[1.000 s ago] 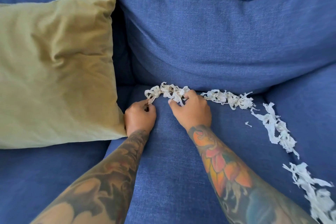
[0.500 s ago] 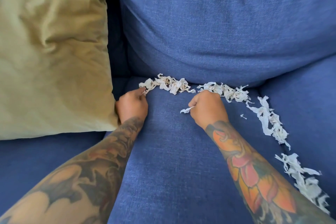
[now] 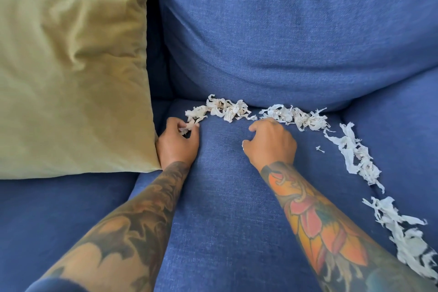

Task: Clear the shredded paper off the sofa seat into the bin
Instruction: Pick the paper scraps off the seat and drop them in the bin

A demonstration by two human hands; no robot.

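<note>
White shredded paper lies in a line along the back of the blue sofa seat [image 3: 225,208]: one clump [image 3: 222,109] at the left, a second clump [image 3: 296,116] to its right, and a trail [image 3: 355,159] running down the seat's right side. My left hand [image 3: 177,144] pinches shreds at the left end of the line. My right hand [image 3: 270,142] has curled fingers at the near edge of the second clump, with a small white scrap showing by the thumb. No bin is in view.
An olive-green cushion [image 3: 71,73] leans at the left, touching my left wrist. The blue back cushion [image 3: 284,42] rises right behind the paper. More shreds [image 3: 403,244] lie in the seam at the lower right.
My right hand has slid right, from the left clump to the second clump, carrying a scrap. My left hand stays at the line's left end, still pinching shreds.
</note>
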